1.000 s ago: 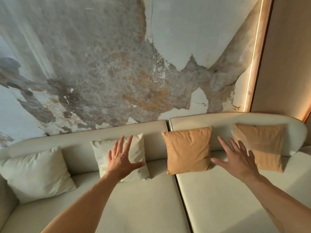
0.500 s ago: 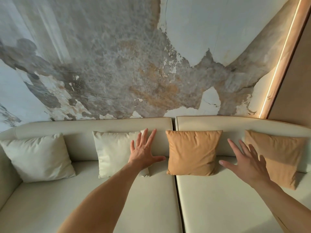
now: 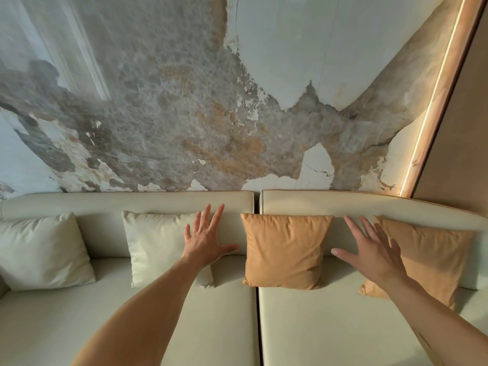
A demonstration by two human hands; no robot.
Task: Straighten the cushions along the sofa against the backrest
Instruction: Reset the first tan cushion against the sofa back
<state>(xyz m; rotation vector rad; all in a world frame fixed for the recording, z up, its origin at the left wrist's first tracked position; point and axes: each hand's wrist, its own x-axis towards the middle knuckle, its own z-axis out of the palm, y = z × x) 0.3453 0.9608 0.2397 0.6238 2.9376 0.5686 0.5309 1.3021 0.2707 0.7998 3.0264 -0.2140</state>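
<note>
Reaching with fingers spread and gripping nothing, left hand [image 3: 204, 240] and right hand [image 3: 375, 253] flank the middle orange cushion [image 3: 286, 253] — all four cushions already lean on the backrest [image 3: 158, 204], little apparently left.

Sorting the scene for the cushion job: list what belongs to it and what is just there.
Job: left cream cushion; second cream cushion; middle tan cushion; right tan cushion; backrest; sofa seat; left hand; right hand.

Just there: mottled wall; light strip; wood panel.
</note>
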